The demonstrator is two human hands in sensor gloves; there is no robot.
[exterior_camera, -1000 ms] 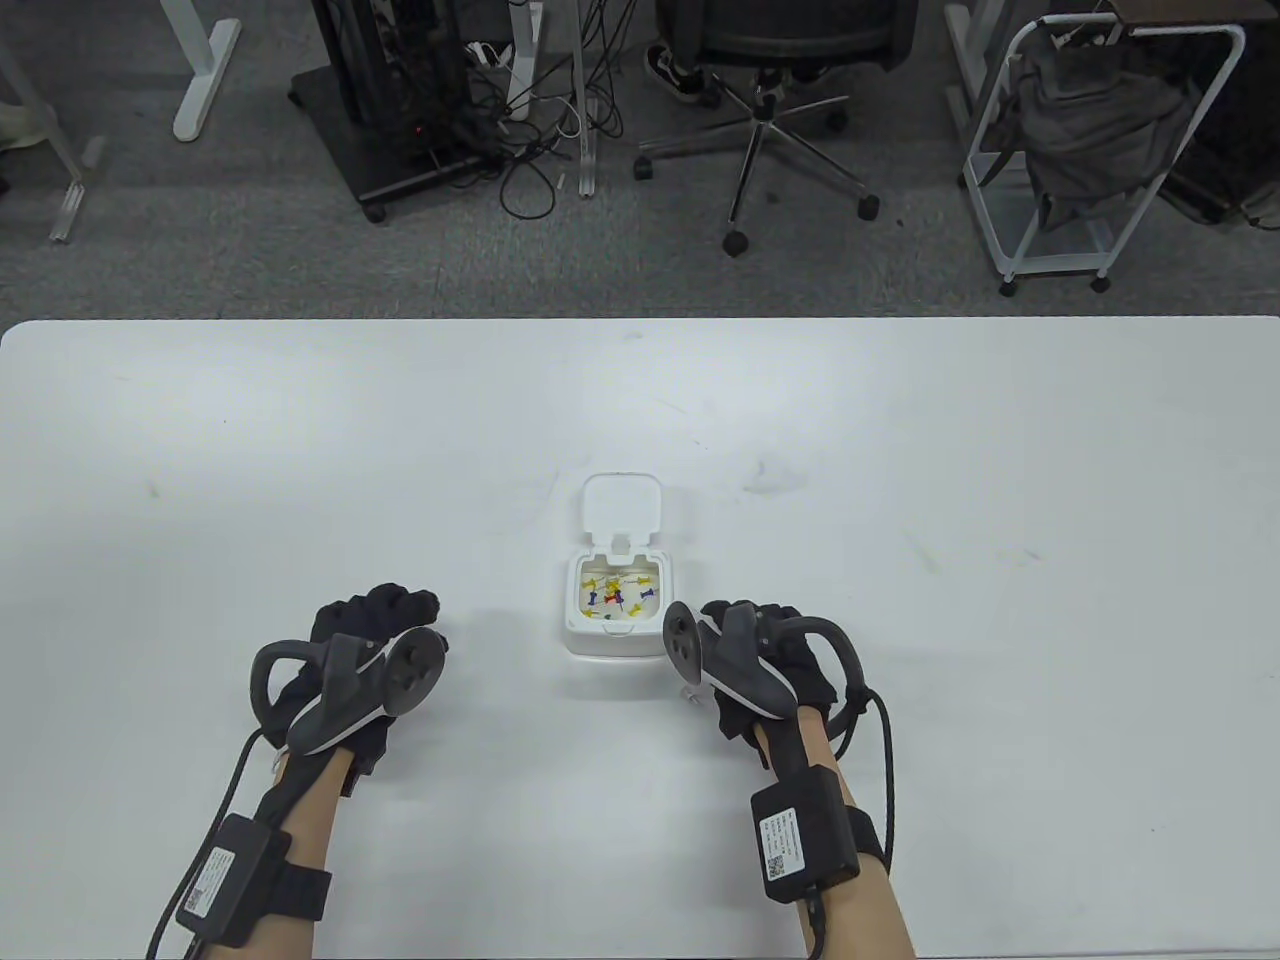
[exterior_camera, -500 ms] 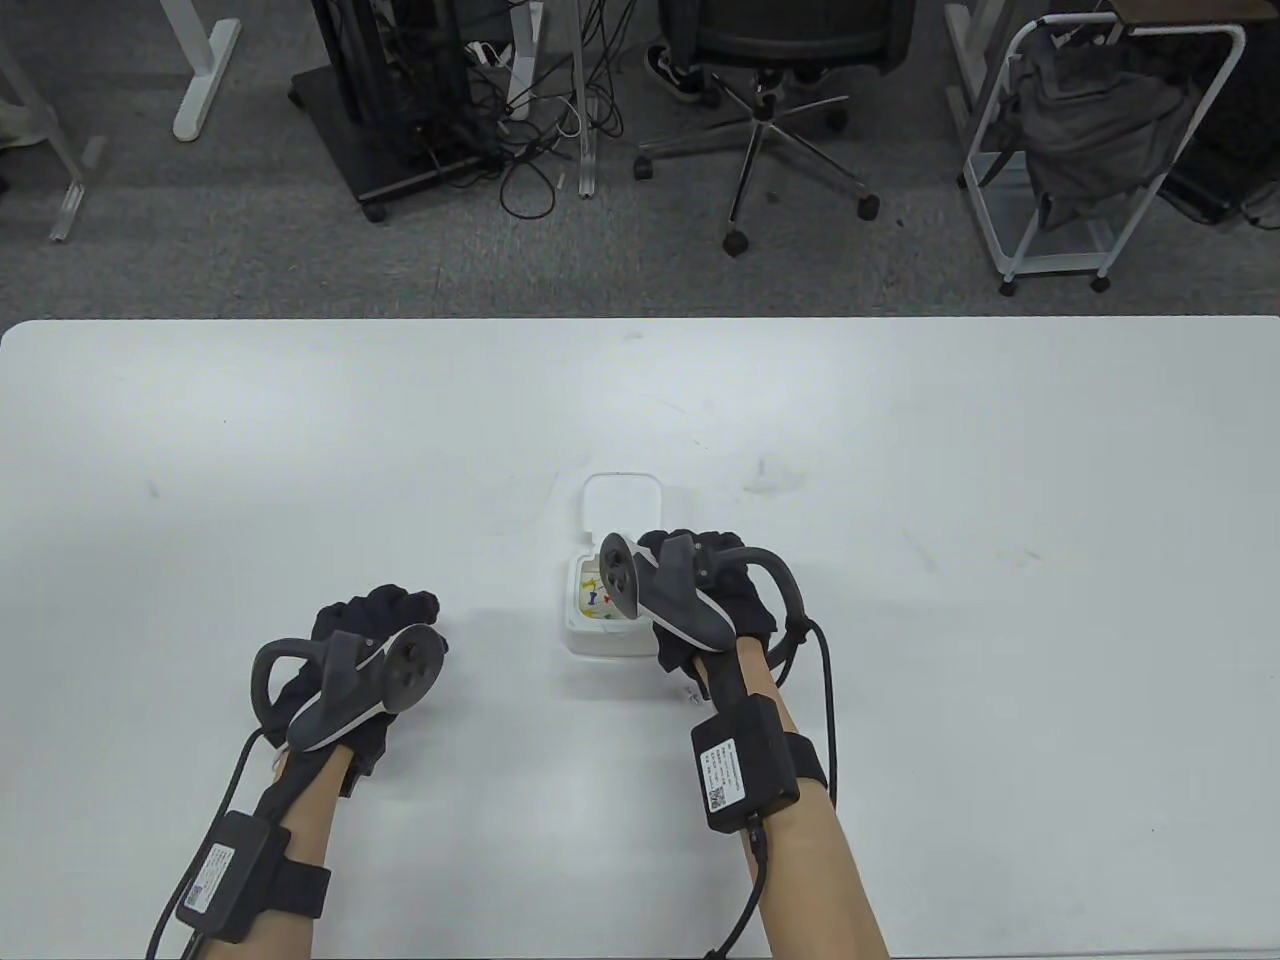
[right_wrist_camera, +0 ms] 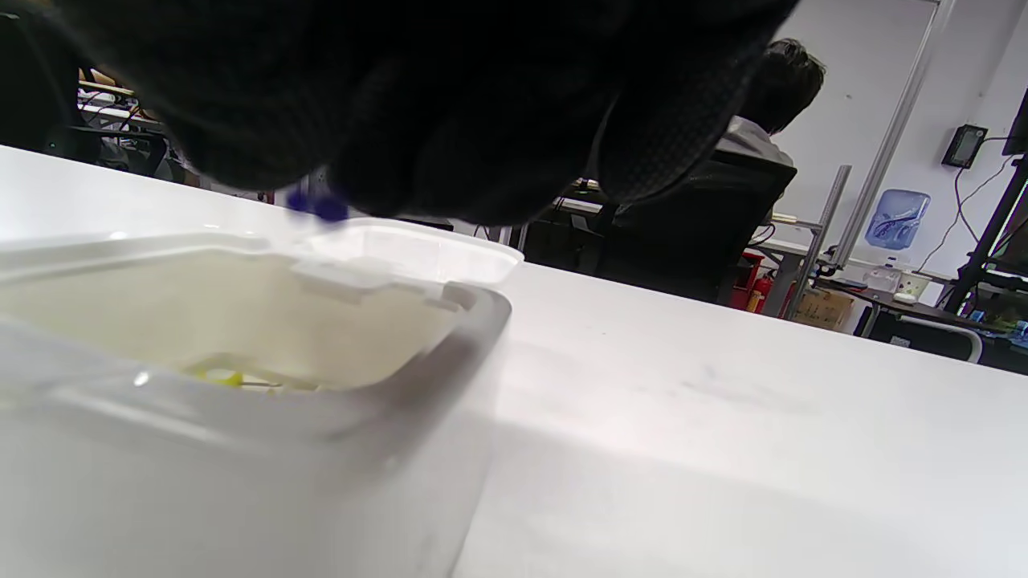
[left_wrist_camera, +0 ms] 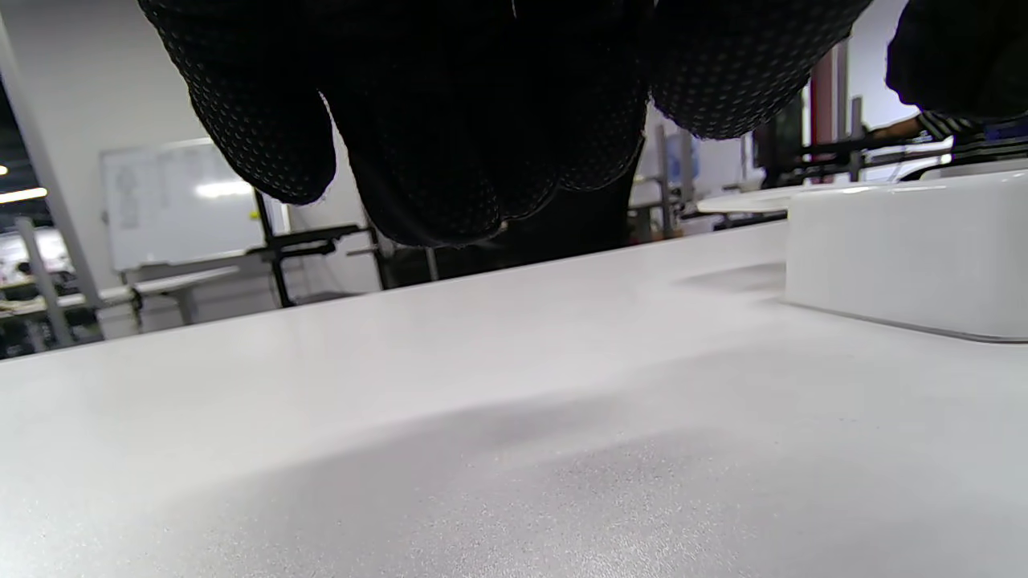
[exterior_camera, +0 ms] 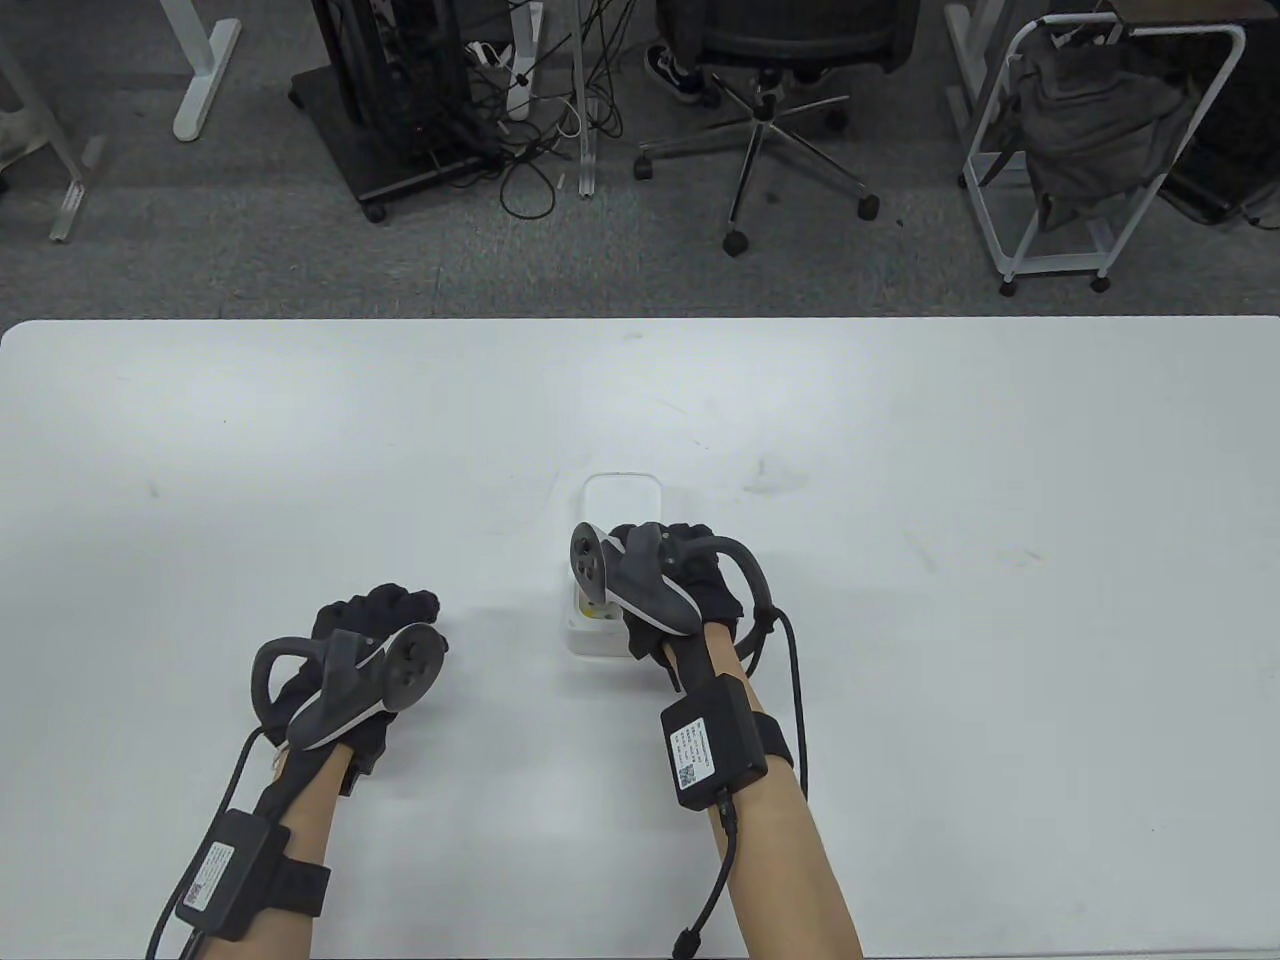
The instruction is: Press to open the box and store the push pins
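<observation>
Hovering directly over the open box (exterior_camera: pixel 600 640), the right hand (exterior_camera: pixel 690 590) is pinching a blue push pin (right_wrist_camera: pixel 317 206) at its fingertips, and the wrist view is showing that pin hanging just above the box's mouth. The relation that matters is vertical: the cavity is lying straight beneath the fingers, with the flipped-back lid (exterior_camera: pixel 620 497) lying beyond the hand, away from the person. A yellow pin (right_wrist_camera: pixel 217 374) is showing inside, below the held one. The pin is too small and too hidden by the glove to tell which way its point is facing.

The left hand (exterior_camera: pixel 365 650) is resting on the table (exterior_camera: pixel 900 450) well to the left of the box, fingers curled loosely together and holding nothing. From its wrist view, the box is sitting off to that hand's right, apart from it.

In my judgement the right hand is plainly the nearer one, and the coming move is calling only for a release straight down, since the pin is already sitting inside the rim's outline.
</observation>
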